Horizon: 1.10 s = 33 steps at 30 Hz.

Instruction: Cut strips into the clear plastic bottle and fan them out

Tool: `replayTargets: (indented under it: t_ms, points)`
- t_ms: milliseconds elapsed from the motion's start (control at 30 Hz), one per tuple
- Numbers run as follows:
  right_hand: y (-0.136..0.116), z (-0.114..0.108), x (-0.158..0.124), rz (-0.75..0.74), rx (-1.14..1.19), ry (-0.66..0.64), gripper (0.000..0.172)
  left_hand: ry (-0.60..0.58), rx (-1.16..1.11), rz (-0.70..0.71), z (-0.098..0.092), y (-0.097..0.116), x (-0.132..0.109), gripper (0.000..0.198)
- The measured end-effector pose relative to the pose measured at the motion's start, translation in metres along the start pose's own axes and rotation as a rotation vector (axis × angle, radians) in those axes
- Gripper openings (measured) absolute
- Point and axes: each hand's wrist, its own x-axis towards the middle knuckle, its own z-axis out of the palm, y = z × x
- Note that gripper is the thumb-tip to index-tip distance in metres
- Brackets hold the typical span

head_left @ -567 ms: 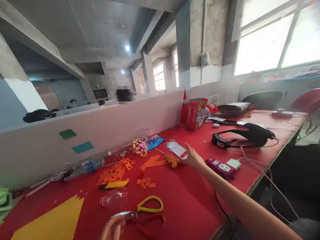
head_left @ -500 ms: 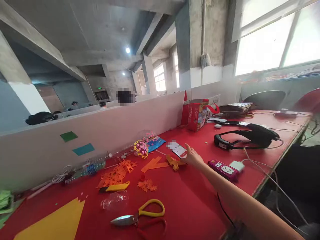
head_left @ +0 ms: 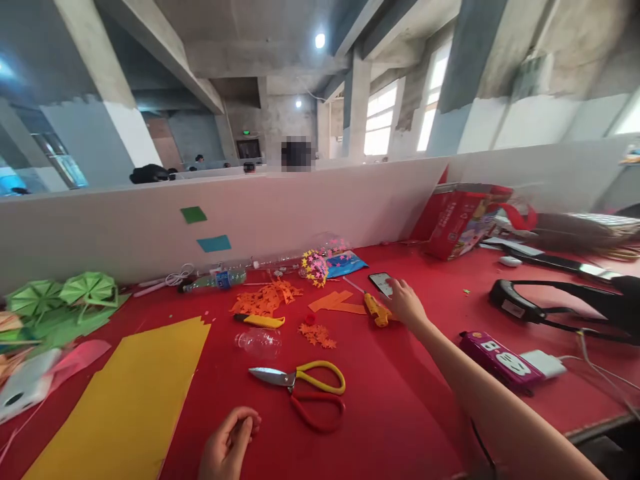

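My right hand (head_left: 406,302) reaches far across the red table (head_left: 390,393) with its fingers on a smartphone (head_left: 381,283) that lies flat. Just left of that hand lies a yellow glue gun (head_left: 376,311) on orange paper strips (head_left: 334,303). My left hand (head_left: 229,445) rests at the near edge, its fingers loosely curled with nothing in them. Scissors with a yellow and a red handle (head_left: 303,387) lie just beyond the left hand. A big yellow sheet of paper (head_left: 125,400) lies to its left.
A white partition (head_left: 280,207) runs along the far side. Near it lie orange cut-out stars (head_left: 265,299), a clear bottle half (head_left: 259,342), a star ball (head_left: 315,267) and green paper fans (head_left: 60,297). On the right: purple power strip (head_left: 497,360), black headset (head_left: 555,303), red box (head_left: 463,217).
The view has swung left and down. My left hand, absent half a second ago, shows again at the near edge. My right hand stays at the phone, its fingers now lying on it.
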Motion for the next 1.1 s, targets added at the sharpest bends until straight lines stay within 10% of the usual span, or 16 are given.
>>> replayTargets:
  t_ms: [200,333,500,733,1100]
  points:
    - [-0.082,0.014,-0.106,-0.663,0.086,-0.335,0.021,-0.023,0.082,0.054,-0.001,0.007,-0.003,0.041]
    - [-0.112,0.022,-0.142,-0.812,0.018,-0.369,0.035,-0.028,0.071,0.063,0.000,0.002,-0.006,0.037]
    - [-0.130,0.018,-0.138,-0.766,-0.082,-0.410,0.042,-0.036,0.048,0.053,-0.008,0.009,0.010,0.036]
    - [-0.135,0.022,-0.132,-0.629,-0.028,-0.479,0.039,0.004,0.286,0.007,-0.020,0.041,0.094,0.047]
    - [-0.112,0.045,-0.103,-0.293,0.680,-0.278,0.007,0.107,0.383,-0.048,0.016,0.055,0.134,0.036]
